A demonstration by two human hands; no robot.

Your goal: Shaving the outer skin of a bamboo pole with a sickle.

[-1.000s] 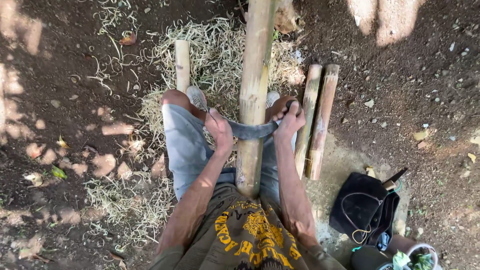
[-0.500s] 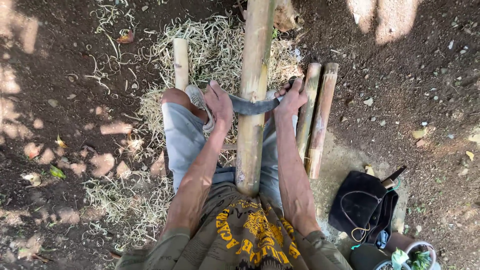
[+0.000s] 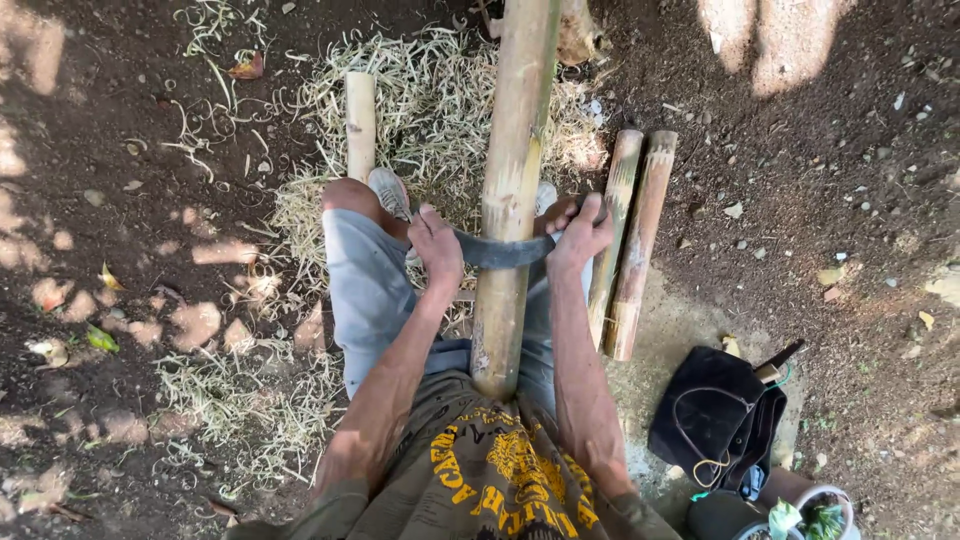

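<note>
In the head view, a long bamboo pole [image 3: 512, 190] is lying between the person's knees, its near end against the belly. A curved blade [image 3: 503, 250] is lying across the pole. The left hand [image 3: 436, 245] is grasping one end of the blade with clenched fingers [image 3: 428, 218], and the right hand [image 3: 577, 232] is grasping the other end, fingers [image 3: 590, 212] wrapped tight. Two short bamboo pieces [image 3: 630, 240] are lying just beside the right hand, on the ground.
</note>
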